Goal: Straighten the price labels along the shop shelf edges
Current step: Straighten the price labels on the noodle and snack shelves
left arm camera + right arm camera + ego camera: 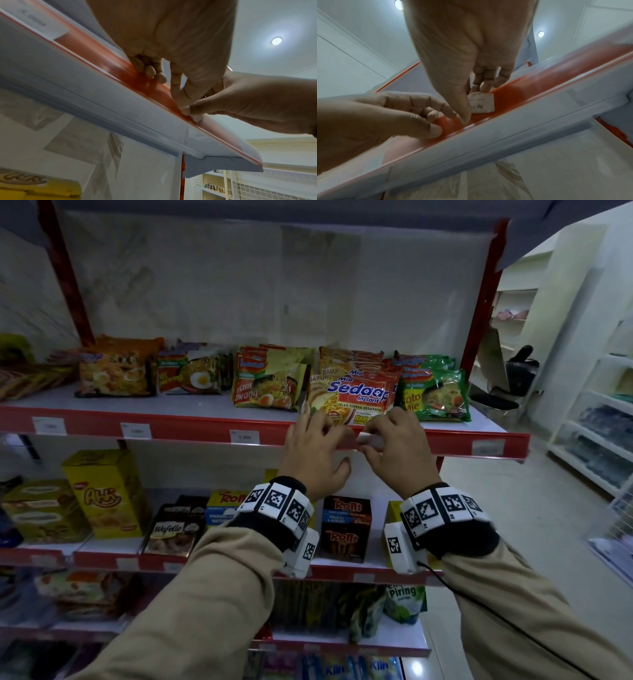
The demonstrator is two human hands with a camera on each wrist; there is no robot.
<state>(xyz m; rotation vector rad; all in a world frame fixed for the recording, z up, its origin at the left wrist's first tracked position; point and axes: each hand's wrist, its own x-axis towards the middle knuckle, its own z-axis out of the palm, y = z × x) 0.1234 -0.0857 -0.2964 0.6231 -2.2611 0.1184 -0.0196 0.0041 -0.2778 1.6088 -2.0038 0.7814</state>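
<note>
A small white price label (375, 441) (483, 104) sits on the red shelf edge strip (205, 428) of the noodle shelf. My right hand (368, 440) (476, 102) pinches it between thumb and fingertips; printed text shows on it in the right wrist view. Just left of it, my left hand (337, 446) (436, 121) (164, 79) holds the strip, curled fingertips on its face and thumb at its lower lip. In the left wrist view, only a corner of the label (198, 118) shows under the right hand (188, 109). Other labels (244, 437) (136, 430) (488, 447) sit along the same strip.
Instant noodle packets (356, 398) stand on the shelf directly behind my hands. Snack boxes (346, 529) fill the shelf below, with more red strips lower down. To the right lie an open aisle floor (513, 508) and white shelving (596, 440).
</note>
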